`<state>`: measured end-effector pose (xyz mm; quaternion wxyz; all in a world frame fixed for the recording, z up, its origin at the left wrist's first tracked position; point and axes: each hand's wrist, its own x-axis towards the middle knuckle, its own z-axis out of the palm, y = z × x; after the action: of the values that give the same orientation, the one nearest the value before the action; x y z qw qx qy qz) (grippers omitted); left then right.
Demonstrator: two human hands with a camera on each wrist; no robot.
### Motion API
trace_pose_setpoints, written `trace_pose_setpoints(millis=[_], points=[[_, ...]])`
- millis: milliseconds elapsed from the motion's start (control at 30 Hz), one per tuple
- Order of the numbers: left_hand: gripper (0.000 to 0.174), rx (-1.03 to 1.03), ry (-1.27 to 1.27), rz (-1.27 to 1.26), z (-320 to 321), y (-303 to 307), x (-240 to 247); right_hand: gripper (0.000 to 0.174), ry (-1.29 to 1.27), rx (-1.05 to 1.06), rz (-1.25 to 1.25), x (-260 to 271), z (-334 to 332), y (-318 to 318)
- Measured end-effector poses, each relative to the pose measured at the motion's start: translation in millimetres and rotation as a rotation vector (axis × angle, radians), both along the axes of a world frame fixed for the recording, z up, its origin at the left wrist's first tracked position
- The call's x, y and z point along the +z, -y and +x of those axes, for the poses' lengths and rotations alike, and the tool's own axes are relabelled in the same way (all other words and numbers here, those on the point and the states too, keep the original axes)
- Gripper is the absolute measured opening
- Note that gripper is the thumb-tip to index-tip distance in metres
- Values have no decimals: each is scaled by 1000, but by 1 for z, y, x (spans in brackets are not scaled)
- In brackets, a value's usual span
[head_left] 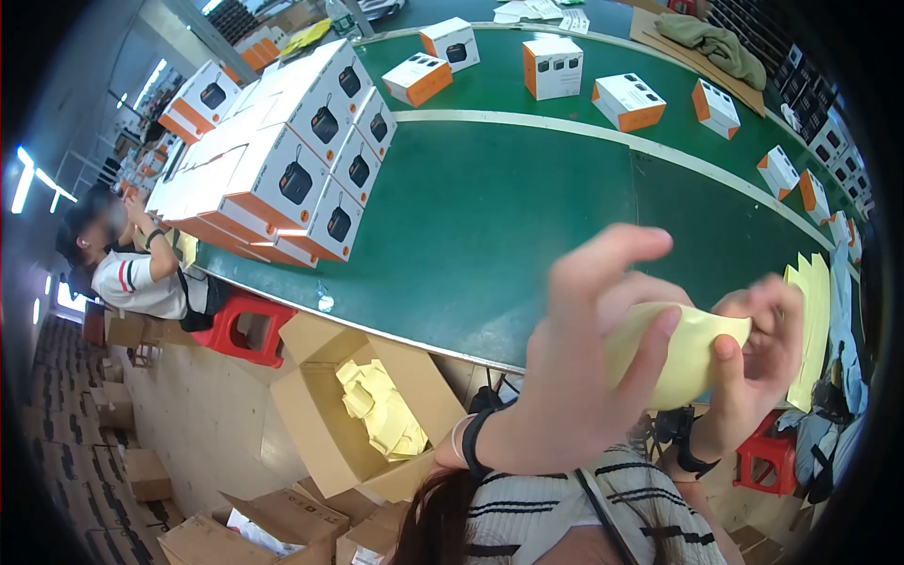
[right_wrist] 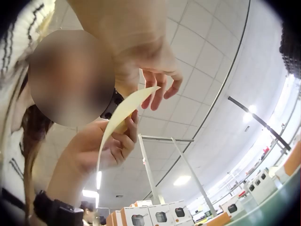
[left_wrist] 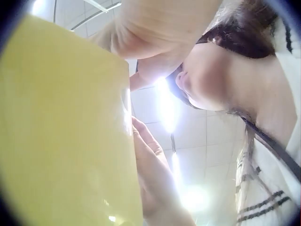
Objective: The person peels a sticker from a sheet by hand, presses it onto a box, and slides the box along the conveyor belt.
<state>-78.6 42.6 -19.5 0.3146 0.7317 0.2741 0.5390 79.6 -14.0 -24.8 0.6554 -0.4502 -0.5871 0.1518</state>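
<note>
Head view shows, nearest, the left hand (head_left: 574, 377) and the right hand (head_left: 765, 356), each pinching one curved yellow sheet (head_left: 695, 358) between thumb and fingers. Beyond them lies the green table (head_left: 480, 217); farther left, white-orange boxes (head_left: 282, 174) stand stacked.

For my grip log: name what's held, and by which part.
A yellow sheet: in the head view, the left hand holds its left side, the right hand its right edge.

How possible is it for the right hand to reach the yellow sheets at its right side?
Probably yes: the right hand appears close to the yellow sheets, with nothing evident blocking the way. But it holds a curved yellow piece, so it may need to let go first.
</note>
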Motion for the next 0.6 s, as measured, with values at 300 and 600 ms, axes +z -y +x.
trace_pose_setpoints(millis=[300,600], points=[[27,308,-285,675,-4,6,-2,21,-340,90,-200,-17,3,1],[31,99,102,267,14,6,-5,16,-39,-51,-44,-10,-11,7]])
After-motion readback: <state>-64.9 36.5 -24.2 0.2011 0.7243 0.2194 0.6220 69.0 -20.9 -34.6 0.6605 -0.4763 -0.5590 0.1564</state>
